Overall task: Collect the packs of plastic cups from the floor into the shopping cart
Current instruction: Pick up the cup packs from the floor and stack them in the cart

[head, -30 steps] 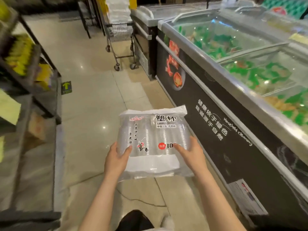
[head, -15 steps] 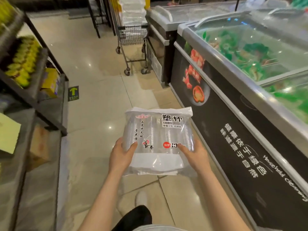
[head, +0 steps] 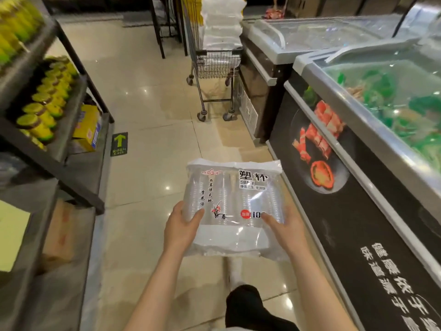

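clear plastic pack of stacked cups carried in both hands, waist-high over the tiled aisle floor, cart ahead.

left hand grips the pack's near-left edge, thumb on top; right hand grips the near-right edge, thumb likewise over the film. silver wire shopping cart stands well ahead beside the glass-topped chest freezer, already piled high with white packs. judgement: step in hand is the carry. keep the pack level with even grip on both sides, since the film looks slippery; on reaching the cart, lift it clear of the stack and set it flat on top so the pile does not topple.
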Demonstrator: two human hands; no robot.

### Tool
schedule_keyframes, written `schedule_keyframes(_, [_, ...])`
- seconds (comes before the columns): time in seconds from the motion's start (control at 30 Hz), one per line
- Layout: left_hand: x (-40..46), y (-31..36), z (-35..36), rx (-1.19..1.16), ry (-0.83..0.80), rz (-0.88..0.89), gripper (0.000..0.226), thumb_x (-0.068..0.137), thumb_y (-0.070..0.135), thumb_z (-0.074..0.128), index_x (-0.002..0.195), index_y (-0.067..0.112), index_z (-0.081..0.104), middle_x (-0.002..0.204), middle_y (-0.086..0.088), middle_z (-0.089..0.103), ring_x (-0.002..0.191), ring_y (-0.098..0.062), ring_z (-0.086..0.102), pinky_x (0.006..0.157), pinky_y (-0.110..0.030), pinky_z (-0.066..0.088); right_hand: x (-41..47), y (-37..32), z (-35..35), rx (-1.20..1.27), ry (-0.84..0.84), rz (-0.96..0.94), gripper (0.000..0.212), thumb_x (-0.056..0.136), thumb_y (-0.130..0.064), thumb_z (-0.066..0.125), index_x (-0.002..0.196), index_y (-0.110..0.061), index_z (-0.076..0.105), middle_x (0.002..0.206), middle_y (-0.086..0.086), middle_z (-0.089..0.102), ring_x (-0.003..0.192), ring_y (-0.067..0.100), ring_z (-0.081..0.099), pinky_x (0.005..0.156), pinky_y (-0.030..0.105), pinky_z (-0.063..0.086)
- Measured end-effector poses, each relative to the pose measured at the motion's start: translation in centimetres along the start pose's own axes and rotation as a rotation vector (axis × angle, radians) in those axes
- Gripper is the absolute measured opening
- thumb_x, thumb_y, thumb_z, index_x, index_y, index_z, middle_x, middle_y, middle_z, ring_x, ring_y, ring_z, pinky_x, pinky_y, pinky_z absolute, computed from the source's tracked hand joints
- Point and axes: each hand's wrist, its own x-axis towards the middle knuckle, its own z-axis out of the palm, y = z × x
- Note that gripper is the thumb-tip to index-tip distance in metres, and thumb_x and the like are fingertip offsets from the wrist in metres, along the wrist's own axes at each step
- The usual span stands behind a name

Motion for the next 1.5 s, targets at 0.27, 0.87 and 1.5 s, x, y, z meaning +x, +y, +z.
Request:
schedule_keyframes(0.27, [14.4, 6.1, 2.7, -0.03, 0.094, -0.084, 0.066, 0.081, 0.048, 0.067, 0.137, 0.019, 0.045, 0.128, -0.001, 0.059, 0.117, -0.022, 0.056, 0.09, -0.031, 0.042, 17.7, -6.7, 3.4, -0.044, -0.136, -0.019, 0.058, 0.081, -0.037, 0.074, 0.128, -0.011, 0.05, 0.122, 0.006, 0.057, 0.105, 0.021, 0.053, 0.081, 0.026, 0.035])
schedule_keyframes(0.87, [42.2, 19.1, 6.7, -0.024, 0.081, -0.018, 0.053, 0.085, 0.042, 0.066, 0.129, 0.017, 0.05, 0.116, 0.0, 0.062, 0.112, -0.025, 0.057, 0.083, -0.031, 0.041, 43.8, -20.0, 8.0, -0.032, -0.093, -0.094, 0.049, 0.084, -0.035, 0.07, 0.126, -0.02, 0.05, 0.103, -0.009, 0.058, 0.094, 0.012, 0.054, 0.073, 0.024, 0.038])
schedule_keyframes(1.5, [78.0, 25.9, -3.9, -0.046, 0.164, -0.13, 0.068, 0.085, 0.044, 0.066, 0.142, 0.014, 0.043, 0.141, -0.005, 0.05, 0.13, -0.022, 0.045, 0.098, -0.029, 0.035, 70.7, -41.1, 30.6, -0.127, -0.213, -0.072, 0.073, 0.083, -0.038, 0.072, 0.142, -0.013, 0.038, 0.141, 0.01, 0.048, 0.128, 0.027, 0.046, 0.097, 0.031, 0.036])
